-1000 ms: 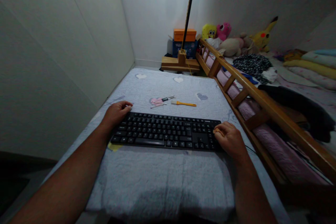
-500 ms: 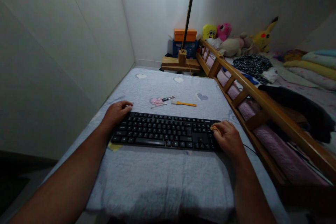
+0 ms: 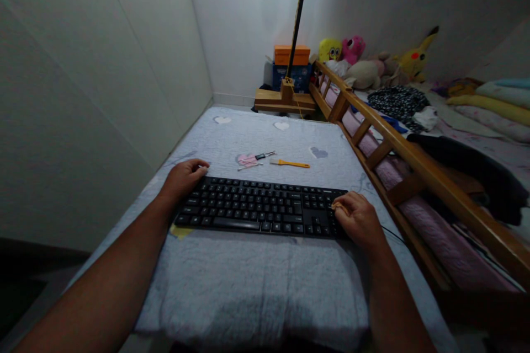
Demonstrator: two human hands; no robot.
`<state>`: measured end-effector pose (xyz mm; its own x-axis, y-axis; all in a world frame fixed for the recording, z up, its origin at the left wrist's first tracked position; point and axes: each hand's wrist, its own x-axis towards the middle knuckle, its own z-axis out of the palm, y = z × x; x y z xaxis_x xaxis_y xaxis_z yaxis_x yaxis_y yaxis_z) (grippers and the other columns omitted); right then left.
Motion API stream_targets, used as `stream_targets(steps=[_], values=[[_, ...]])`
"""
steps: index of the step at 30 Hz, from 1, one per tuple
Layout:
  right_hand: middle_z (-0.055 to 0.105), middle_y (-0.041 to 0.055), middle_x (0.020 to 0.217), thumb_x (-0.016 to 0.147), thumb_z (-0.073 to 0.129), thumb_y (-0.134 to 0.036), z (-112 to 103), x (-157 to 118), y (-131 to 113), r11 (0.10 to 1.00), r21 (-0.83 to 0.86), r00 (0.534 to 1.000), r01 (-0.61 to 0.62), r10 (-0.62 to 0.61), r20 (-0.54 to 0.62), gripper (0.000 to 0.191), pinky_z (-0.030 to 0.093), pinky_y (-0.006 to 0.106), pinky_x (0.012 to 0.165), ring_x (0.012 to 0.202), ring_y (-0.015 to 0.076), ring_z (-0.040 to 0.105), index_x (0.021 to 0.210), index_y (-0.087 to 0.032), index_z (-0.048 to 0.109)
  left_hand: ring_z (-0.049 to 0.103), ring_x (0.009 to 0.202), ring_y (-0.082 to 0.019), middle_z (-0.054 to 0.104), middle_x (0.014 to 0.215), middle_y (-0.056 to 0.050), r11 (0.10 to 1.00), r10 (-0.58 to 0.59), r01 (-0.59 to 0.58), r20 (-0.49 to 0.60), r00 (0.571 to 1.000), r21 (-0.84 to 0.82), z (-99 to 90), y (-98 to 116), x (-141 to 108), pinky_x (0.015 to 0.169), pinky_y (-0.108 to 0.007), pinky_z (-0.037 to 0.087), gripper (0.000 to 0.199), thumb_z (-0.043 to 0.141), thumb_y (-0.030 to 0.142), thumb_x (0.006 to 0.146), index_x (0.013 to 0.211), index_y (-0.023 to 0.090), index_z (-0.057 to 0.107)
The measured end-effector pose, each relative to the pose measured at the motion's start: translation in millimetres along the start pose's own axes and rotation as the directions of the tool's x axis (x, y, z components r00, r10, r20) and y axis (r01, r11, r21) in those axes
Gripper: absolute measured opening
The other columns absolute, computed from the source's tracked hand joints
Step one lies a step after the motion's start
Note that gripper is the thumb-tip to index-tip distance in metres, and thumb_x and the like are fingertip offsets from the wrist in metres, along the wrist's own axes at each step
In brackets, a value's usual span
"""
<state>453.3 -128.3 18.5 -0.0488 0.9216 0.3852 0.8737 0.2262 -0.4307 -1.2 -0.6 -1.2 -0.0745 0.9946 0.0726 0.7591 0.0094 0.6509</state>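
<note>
A black keyboard [image 3: 252, 207] lies across the light blue cloth [image 3: 256, 276]. My left hand [image 3: 184, 179] is at its far left corner, fingers together and curled against the edge, gripping it. Over the number keys at the right end is my right hand [image 3: 358, 215], closed on a small orange-brown cloth [image 3: 340, 207] that touches the keys. Beyond the keyboard lie a yellow-handled brush [image 3: 292, 164], a black-handled tool with a metal tip [image 3: 265, 155] and a thin white swab [image 3: 250, 166].
A wooden bed rail [image 3: 397, 149] runs along the right side, with clothes and stuffed toys behind it. At the back stand a wooden stand [image 3: 285, 100] with a black pole and an orange box [image 3: 292, 55]. A white cabinet [image 3: 103, 94] borders the left.
My right hand has shifted very slightly with the cloth over the right-hand keys. My left hand and the keyboard stay in place.
</note>
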Motion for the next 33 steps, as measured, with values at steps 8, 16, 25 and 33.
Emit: stream_targets(steps=[8,16,25,33], values=[[0.067,0.0046,0.078,0.080,0.055,-0.020,2.0,-0.5,2.8,1.000,-0.005,1.000,0.013,-0.014,-0.011,0.015,0.045,0.037,0.078,0.080,0.0219,0.062,0.077,-0.023,0.069,0.066,0.075,-0.025,0.074,0.079,-0.005,1.000,-0.005,0.005,0.005,1.000,-0.007,0.0,0.8,-0.5,0.070,-0.033,0.049,0.047,0.056,0.050,0.073,0.099,0.017,0.076],[0.068,0.0055,0.082,0.083,0.055,-0.022,3.4,-0.6,5.0,1.000,-0.016,1.000,-0.006,0.005,-0.013,0.016,0.044,0.037,0.080,0.083,0.0228,0.061,0.081,-0.023,0.071,0.066,0.074,-0.026,0.074,0.080,-0.005,1.000,-0.008,0.008,0.003,1.000,0.018,-0.4,1.3,-1.1,0.069,-0.034,0.048,0.046,0.054,0.050,0.073,0.098,0.018,0.076],[0.068,0.0056,0.080,0.082,0.056,-0.023,2.0,-0.8,4.1,1.000,0.006,1.000,-0.001,0.001,-0.010,0.015,0.045,0.037,0.077,0.081,0.0228,0.062,0.080,-0.023,0.071,0.067,0.077,-0.027,0.074,0.080,-0.005,1.000,-0.002,0.002,-0.003,1.000,0.015,0.5,-1.4,0.9,0.071,-0.034,0.049,0.045,0.055,0.051,0.073,0.097,0.019,0.076],[0.068,0.0053,0.079,0.082,0.055,-0.021,-0.3,-0.2,1.3,1.000,0.008,1.000,0.009,-0.009,0.009,0.016,0.046,0.036,0.077,0.080,0.0221,0.063,0.080,-0.023,0.071,0.067,0.077,-0.026,0.075,0.080,-0.005,1.000,0.011,-0.011,0.003,1.000,0.010,-0.9,0.6,0.0,0.071,-0.034,0.049,0.045,0.055,0.050,0.073,0.097,0.018,0.076]])
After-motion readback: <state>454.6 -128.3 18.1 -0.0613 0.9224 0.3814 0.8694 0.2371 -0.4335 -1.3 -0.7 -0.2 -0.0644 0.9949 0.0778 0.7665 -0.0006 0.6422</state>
